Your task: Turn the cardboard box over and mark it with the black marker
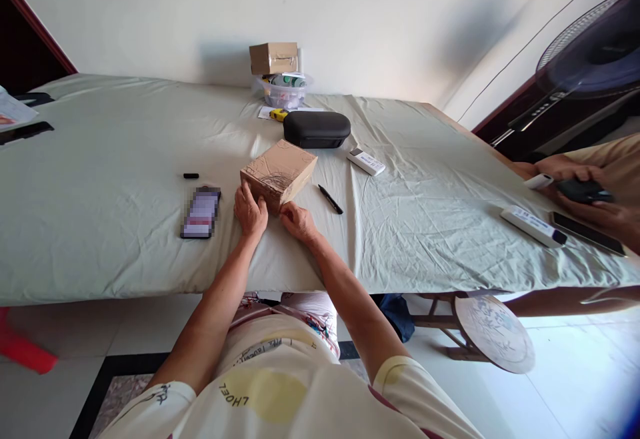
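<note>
A small brown cardboard box point(281, 162) rests at an angle on the cloth-covered table, dark scribbled lines on its top near me. Along its left front side, my left hand point(251, 212) grips it with bent fingers. My right hand point(299, 221) is closed at the lower front corner, fingertips pressed against the cardboard; exactly what they pinch is hidden. To the right of the box lies a black pen point(331, 199), and its likely cap, a short black piece point(191, 175), is off to the left. A phone point(201, 213) with a lit, blurred screen lies left of my left hand.
Behind the box sit a black hard case point(317, 129), a yellow tool point(279, 114) and a plastic tub point(284, 97) under another carton point(273, 58). A white device point(367, 162) lies right. Another person's hands point(580, 182) hold a dark object at far right, near a fan point(590, 52).
</note>
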Demonstrator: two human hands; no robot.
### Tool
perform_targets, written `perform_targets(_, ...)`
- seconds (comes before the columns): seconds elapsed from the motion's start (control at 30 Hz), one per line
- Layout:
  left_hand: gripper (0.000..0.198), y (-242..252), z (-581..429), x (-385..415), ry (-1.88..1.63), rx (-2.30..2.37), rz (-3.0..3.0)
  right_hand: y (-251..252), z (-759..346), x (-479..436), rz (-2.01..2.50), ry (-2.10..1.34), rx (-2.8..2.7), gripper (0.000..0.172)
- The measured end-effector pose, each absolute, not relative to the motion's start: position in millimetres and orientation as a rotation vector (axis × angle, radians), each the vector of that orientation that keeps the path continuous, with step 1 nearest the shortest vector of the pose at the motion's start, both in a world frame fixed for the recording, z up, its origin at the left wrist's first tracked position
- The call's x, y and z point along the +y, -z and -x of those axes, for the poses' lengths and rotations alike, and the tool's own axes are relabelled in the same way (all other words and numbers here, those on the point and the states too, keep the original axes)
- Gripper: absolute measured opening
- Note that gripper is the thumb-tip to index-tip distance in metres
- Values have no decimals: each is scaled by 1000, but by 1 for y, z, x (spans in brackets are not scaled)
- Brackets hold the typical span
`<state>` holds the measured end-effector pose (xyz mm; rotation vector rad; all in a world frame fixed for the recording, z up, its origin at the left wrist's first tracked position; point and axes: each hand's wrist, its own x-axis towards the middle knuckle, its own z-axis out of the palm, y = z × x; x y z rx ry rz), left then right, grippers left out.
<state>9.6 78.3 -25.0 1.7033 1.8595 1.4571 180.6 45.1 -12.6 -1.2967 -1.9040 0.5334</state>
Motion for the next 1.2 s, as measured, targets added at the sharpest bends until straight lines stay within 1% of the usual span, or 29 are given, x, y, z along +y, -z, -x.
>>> perform_targets(0.1,70,23,-10,76,-1655,1605,-1837,16,-179,44,1203,-485,-1992,12)
perform_targets(0.2,72,22,-13,74,-1712,1421,-1991,20,-179,45,1166,-438,-2039,18)
perform_targets(0.27,67,22,-15,73,-1718,1367,-2047,22,-179,47,1161,-409,-2061,20)
perform_targets(0.43,47,27,-14,76,-1717,1387,-2033,23,-179,48,1145,-289,-2003,30)
perform_targets(0.53,40,27,-11,78,-1748,1386,-2008,20,-177,46,1144,-167,-1918,40)
perform_targets(0.67,38,26,-10,76,-1785,1420,-2015,20,-171,43,1154,-126,-2031,60)
perform_targets(0.77,40,24,-11,76,-1816,1415,-2024,20,-168,43,1198,-139,-2085,70)
perform_targets(0.87,41,23,-10,76,-1827,1386,-2040,17,-172,43,1276,-131,-2065,72)
perform_targets(1.03,43,23,-8,77,-1821,1371,-2036,13,-187,47,1480,-128,-1931,71)
perform_targets(1.2,44,21,-3,78,-1785,1362,-1990,20,-208,58,1528,-112,-1701,66)
